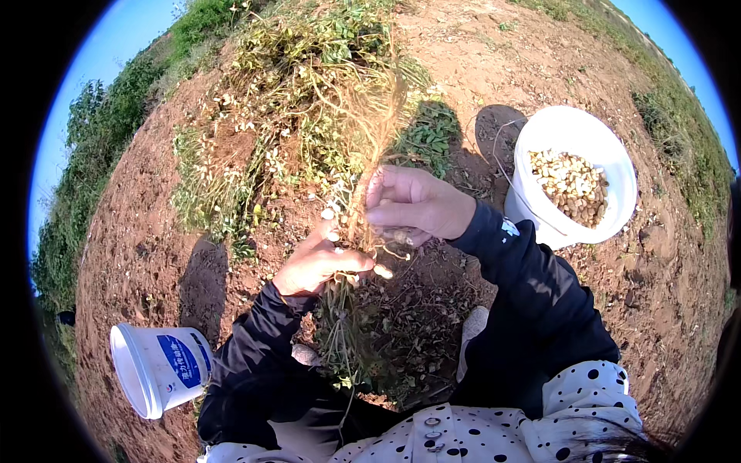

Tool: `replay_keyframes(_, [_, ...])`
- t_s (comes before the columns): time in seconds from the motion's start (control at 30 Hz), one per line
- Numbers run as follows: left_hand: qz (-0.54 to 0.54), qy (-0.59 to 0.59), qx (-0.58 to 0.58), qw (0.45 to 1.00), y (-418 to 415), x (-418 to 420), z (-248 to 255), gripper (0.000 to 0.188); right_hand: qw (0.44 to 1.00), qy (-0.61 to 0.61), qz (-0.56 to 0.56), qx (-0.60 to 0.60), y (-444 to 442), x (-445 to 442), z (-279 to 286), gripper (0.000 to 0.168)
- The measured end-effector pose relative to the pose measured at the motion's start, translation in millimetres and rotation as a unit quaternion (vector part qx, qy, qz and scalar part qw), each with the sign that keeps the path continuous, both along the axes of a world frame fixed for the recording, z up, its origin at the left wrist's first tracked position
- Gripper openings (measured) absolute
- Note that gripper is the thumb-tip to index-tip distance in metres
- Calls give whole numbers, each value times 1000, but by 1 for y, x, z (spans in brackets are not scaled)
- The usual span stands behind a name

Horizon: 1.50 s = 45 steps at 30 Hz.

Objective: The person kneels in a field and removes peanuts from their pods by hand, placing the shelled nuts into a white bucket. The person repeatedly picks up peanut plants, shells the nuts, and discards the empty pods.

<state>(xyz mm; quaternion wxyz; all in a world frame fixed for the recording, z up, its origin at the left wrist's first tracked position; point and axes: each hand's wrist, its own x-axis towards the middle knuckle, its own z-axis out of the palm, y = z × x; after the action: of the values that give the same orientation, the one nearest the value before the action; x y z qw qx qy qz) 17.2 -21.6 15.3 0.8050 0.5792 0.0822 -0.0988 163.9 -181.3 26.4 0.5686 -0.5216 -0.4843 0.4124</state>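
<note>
My left hand (321, 263) is closed around a peanut plant (341, 324) near its roots; its leafy stems hang down between my legs and its roots point up and away from me. Several peanut pods (382, 271) hang about my fingers. Right beside it, my right hand (419, 202) has its fingers curled at the roots and pods; what lies between those fingers is partly hidden. To the right stands a white plastic bucket (518, 199) partly filled with picked peanuts (570, 188).
A large heap of pulled peanut plants (289, 104) lies on the reddish soil ahead. At the lower left, a white bucket (179, 359) with a blue label lies tipped. My shoes (473, 333) flank dry leaf litter (417, 312). Green bushes (98, 121) line the left edge.
</note>
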Motion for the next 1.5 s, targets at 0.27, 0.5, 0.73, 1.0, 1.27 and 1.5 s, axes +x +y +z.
replay_keyframes(0.27, [40, -68, 86, 993, 7, 16, -28, 40, 929, -327, -170, -30, -4, 0, -7, 16])
replay_keyframes(0.5, [129, -26, 159, 978, 16, 3, -10, 37, 645, -637, -422, -12, -31, 57, -26, 19])
replay_keyframes(0.73, [155, -42, 114, 980, 47, -11, -25, 37, 983, 83, -128, -106, -45, 31, -1, 22])
replay_keyframes(1.0, [136, -52, 45, 988, 14, 3, -12, 14, 946, -295, -137, 14, 7, -36, -46, 26])
replay_keyframes(1.27, [152, -109, 194, 963, 28, 9, -32, 35, 967, -254, -11, 11, -9, -44, -8, 27])
replay_keyframes(1.5, [240, 29, 532, 811, 40, 11, -20, 35, 987, 138, -85, -1, -14, -59, 13, 9])
